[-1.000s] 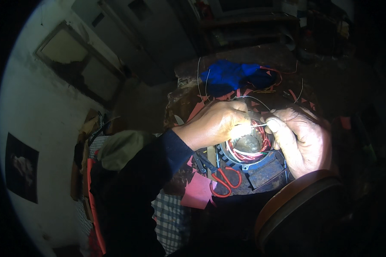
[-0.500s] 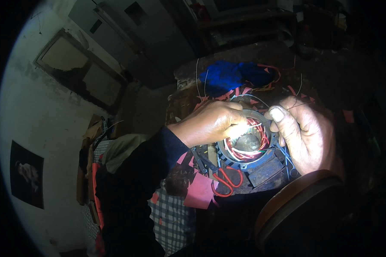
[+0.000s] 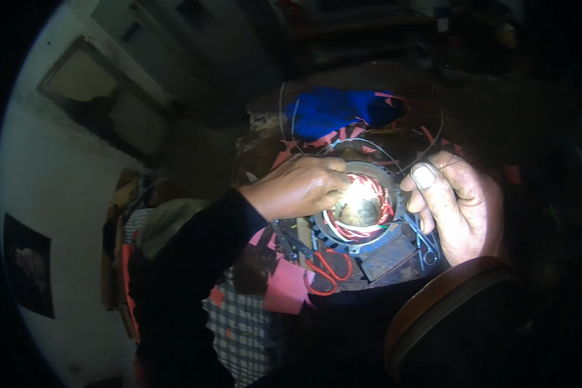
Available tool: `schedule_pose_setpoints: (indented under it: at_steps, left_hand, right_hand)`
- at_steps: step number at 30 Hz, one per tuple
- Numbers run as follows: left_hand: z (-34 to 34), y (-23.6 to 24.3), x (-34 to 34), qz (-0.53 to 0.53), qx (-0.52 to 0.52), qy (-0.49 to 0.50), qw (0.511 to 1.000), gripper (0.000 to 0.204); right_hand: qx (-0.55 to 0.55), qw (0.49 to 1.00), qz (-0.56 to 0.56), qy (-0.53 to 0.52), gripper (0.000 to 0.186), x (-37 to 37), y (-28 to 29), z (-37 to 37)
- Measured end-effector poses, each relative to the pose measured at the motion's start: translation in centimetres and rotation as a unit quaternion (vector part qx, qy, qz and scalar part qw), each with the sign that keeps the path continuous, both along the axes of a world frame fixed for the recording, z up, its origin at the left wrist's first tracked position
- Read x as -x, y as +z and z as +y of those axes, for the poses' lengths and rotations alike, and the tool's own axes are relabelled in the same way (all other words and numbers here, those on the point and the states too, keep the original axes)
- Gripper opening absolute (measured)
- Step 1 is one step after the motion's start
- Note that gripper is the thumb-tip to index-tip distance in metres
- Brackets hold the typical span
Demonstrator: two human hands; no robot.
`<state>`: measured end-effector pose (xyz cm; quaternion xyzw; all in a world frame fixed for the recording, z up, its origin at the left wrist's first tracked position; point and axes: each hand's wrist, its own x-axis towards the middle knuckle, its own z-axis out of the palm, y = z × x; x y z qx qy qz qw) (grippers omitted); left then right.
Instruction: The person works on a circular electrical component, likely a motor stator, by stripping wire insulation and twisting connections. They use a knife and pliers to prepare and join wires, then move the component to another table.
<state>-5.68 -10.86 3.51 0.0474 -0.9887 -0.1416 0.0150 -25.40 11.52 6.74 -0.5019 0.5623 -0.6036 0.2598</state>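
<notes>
A blue motor housing holds a ring of red and white windings round a bright middle. My left hand is closed over the upper left of the ring; whatever its fingertips grip is hidden. Right of the housing, my right hand pinches a thin dark wire, with the thumb raised near the index finger. Red-handled scissors lie below the housing beside a dark metal block.
Pink paper pieces, a blue cloth and loose wires surround the housing. Checked cloth hangs in front. A round rimmed object fills the lower right. A wall with a dark poster stands left.
My left hand and the housing sit farther left in the picture. The pale strand earlier between both hands no longer shows there, and my right fingers have shifted away from the left hand.
</notes>
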Motion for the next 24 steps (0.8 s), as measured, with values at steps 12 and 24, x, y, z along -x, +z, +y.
schedule_pose_setpoints:
  at_steps: [12,24]
  left_hand:
    - [0.7,-1.2,-2.6,0.135,-0.022,-0.088,0.987,0.026]
    - [2.7,-0.8,-2.1,0.127,-0.003,-0.011,0.992,0.020]
  right_hand:
    - [-0.143,0.982,-0.120,0.027,0.016,3.8,-6.6,3.5]
    - [-0.049,0.968,0.244,0.028,0.017,1.7,-7.0,1.9]
